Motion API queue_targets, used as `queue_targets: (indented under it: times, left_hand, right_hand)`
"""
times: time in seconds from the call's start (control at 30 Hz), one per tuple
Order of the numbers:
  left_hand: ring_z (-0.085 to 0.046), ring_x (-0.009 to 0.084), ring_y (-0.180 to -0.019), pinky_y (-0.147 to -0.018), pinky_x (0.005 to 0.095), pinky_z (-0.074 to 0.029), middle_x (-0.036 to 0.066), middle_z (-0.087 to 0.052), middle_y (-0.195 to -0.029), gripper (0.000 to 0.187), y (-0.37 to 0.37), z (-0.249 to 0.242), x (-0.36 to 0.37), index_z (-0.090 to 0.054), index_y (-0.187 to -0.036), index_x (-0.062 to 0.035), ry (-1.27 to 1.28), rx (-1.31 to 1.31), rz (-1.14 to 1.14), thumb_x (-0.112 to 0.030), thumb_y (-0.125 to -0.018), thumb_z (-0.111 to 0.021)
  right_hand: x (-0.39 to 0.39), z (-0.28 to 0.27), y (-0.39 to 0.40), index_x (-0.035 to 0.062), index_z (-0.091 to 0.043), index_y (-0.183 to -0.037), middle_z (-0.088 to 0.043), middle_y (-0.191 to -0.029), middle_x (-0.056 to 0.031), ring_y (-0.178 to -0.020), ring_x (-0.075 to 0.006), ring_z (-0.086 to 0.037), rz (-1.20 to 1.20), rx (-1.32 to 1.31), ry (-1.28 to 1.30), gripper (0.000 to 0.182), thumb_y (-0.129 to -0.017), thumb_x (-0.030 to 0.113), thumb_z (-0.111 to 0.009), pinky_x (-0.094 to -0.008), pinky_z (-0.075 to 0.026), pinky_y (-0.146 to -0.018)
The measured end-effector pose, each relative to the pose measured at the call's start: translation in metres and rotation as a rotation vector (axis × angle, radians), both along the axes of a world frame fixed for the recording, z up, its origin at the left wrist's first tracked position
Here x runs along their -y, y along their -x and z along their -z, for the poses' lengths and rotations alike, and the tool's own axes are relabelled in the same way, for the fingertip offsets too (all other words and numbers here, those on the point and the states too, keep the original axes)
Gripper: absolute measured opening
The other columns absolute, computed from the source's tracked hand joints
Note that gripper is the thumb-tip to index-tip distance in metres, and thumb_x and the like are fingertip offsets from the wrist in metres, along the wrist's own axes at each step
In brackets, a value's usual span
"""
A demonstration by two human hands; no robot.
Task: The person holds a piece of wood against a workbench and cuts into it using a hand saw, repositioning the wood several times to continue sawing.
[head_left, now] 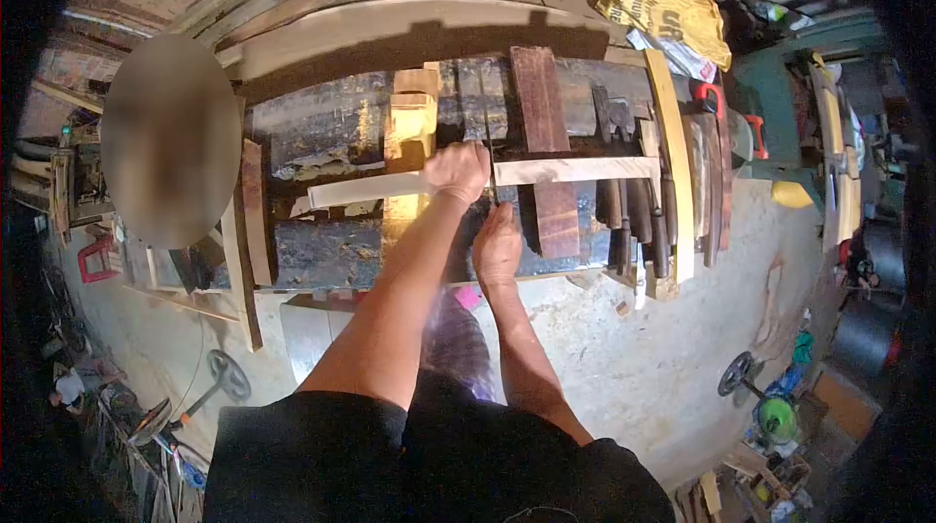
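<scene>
A pale wooden strip [583,170] lies crosswise over the bench, resting on a dark reddish board [541,114] and a lighter wood block [409,123]. My left hand [458,170] is closed on the strip near its middle, slightly blurred. Just right of that hand, a thin dark saw blade [490,138] crosses the strip, seen almost edge-on. Nearer my body, my right hand [499,245] is closed around the saw's near end; its handle is mostly hidden by the fingers.
Several dark-handled tools [658,235] lie right of the strip, beside a long yellowish board [671,162]. Farther right is a red handle [709,99]. A yellow sack [648,1] sits at the back right. Long planks [419,21] line the far side; a blurred oval covers the left.
</scene>
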State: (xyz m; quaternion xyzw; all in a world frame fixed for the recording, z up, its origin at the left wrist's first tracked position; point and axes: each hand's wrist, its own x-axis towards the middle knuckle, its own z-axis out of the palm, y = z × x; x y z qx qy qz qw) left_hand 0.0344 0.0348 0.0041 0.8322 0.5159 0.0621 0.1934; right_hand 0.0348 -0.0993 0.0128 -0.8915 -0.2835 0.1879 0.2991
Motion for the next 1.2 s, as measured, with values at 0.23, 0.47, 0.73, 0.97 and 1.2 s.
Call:
queue_targets:
  times: [0.23, 0.47, 0.73, 0.97, 1.2]
  left_hand:
    - [-0.066, 0.0293, -0.068, -0.064, 0.0388, -0.051, 0.014, -0.067, -0.075, 0.038, -0.001, -0.007, 0.001, -0.068, -0.073, -0.0101, 0.053, -0.101, 0.016, -0.031, -0.088, -0.04]
    - [-0.066, 0.0309, -0.067, -0.064, 0.0406, -0.052, 0.015, -0.066, -0.071, 0.043, -0.006, 0.003, -0.001, -0.068, -0.068, -0.0081, -0.068, -0.113, -0.028, -0.033, -0.088, -0.039]
    - [-0.066, 0.033, -0.066, -0.061, 0.0437, -0.053, 0.018, -0.066, -0.075, 0.042, -0.004, 0.009, -0.001, -0.066, -0.068, -0.0063, -0.088, -0.104, -0.023, -0.032, -0.087, -0.039]
    - [-0.065, 0.0335, -0.065, -0.06, 0.0443, -0.052, 0.018, -0.066, -0.073, 0.039, -0.004, 0.01, -0.003, -0.066, -0.068, -0.0072, -0.101, -0.094, -0.016, -0.03, -0.086, -0.04]
    - [-0.065, 0.0325, -0.063, -0.057, 0.043, -0.052, 0.016, -0.066, -0.07, 0.039, -0.005, 0.009, -0.002, -0.065, -0.064, -0.0083, -0.109, -0.109, -0.037, -0.029, -0.086, -0.041]
  right_hand:
    - [0.039, 0.0, 0.025, 0.0006, -0.048, -0.087, -0.058, -0.075, -0.028, -0.069, -0.0448, -0.057, 0.095, 0.056, 0.056, 0.019, -0.094, 0.017, -0.041, -0.0526, -0.044, -0.058]
    - [0.033, -0.014, 0.011, 0.0032, -0.047, -0.087, -0.061, -0.074, -0.0251, -0.068, -0.0442, -0.059, 0.041, 0.07, 0.158, 0.021, -0.094, 0.022, -0.042, -0.051, -0.047, -0.057]
    - [0.007, 0.002, -0.008, 0.0033, -0.047, -0.09, -0.062, -0.074, -0.0242, -0.069, -0.0426, -0.061, -0.052, 0.113, 0.014, 0.02, -0.094, 0.022, -0.042, -0.0521, -0.047, -0.059]
    - [0.033, -0.026, 0.001, 0.0027, -0.047, -0.094, -0.061, -0.08, -0.0239, -0.072, -0.039, -0.062, -0.011, -0.054, 0.259, 0.015, -0.092, 0.017, -0.044, -0.0463, -0.051, -0.062]
    - [-0.01, -0.004, -0.019, 0.0024, -0.047, -0.094, -0.061, -0.08, -0.0243, -0.072, -0.0396, -0.062, -0.124, 0.022, 0.188, 0.02, -0.094, 0.021, -0.042, -0.0459, -0.051, -0.06]
